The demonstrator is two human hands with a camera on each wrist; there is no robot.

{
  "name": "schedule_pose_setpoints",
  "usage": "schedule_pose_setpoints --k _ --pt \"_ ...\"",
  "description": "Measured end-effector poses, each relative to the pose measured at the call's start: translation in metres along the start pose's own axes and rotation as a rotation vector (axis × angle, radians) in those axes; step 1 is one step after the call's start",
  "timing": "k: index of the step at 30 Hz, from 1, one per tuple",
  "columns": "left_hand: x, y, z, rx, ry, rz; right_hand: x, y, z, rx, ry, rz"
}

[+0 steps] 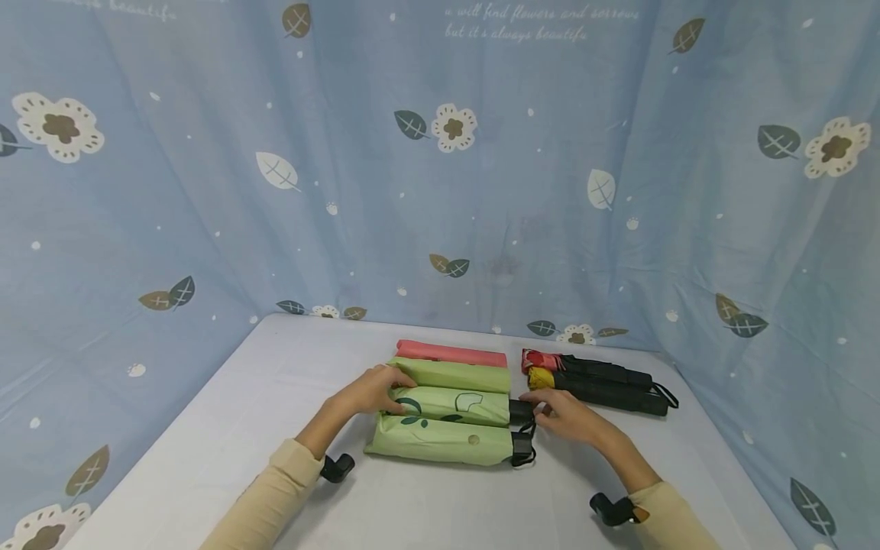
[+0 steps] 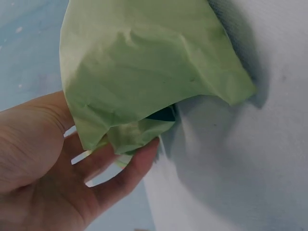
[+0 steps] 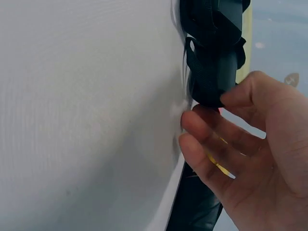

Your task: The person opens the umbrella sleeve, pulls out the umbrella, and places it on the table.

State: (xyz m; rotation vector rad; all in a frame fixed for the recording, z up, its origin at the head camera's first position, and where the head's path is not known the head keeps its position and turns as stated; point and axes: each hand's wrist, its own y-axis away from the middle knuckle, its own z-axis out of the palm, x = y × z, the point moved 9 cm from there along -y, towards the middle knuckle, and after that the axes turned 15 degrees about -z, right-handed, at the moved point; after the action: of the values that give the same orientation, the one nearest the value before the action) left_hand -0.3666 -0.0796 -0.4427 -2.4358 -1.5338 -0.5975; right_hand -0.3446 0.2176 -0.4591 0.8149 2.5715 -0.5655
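Two folded umbrellas in light green patterned covers lie side by side, black handles to the right. My left hand [image 1: 371, 389] pinches the left end of the rear one, the green umbrella [image 1: 447, 405]. In the left wrist view, the fingers curl at its cloth end, partly hidden by the front umbrella [image 2: 144, 57]. My right hand [image 1: 567, 416] grips the same umbrella's black handle [image 1: 520, 412] between thumb and fingertips. The right wrist view has the thumb on the handle's edge, fingers bent beneath. Behind lie a plain green sleeve [image 1: 454, 374] and a pink sleeve [image 1: 450, 353].
At the right lie two dark folded bundles, one black with a red end [image 1: 605, 370], the other black with a yellow end [image 1: 612, 393] and a wrist loop. A white-covered table [image 1: 440, 504] carries everything. Blue printed curtains [image 1: 522, 191] enclose its back and sides.
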Motion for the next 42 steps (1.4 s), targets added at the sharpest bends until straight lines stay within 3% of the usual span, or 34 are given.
schedule_pose_setpoints --k 8,14,33,37,42 --pt "0.002 -0.003 0.004 -0.015 -0.033 -0.002 0.003 -0.003 0.002 -0.001 -0.002 0.033" --pt "0.003 -0.002 0.007 -0.015 -0.055 -0.018 0.0 -0.004 0.004 0.002 0.031 -0.011" --pt "0.01 -0.002 0.006 0.007 -0.106 0.096 -0.005 -0.002 0.007 0.05 0.05 -0.055" --pt "0.01 -0.001 0.004 0.014 -0.104 0.092 -0.006 0.0 0.008 0.072 0.052 -0.083" --pt "0.012 -0.002 0.002 0.001 -0.098 0.072 -0.005 0.002 0.009 0.088 -0.023 -0.076"
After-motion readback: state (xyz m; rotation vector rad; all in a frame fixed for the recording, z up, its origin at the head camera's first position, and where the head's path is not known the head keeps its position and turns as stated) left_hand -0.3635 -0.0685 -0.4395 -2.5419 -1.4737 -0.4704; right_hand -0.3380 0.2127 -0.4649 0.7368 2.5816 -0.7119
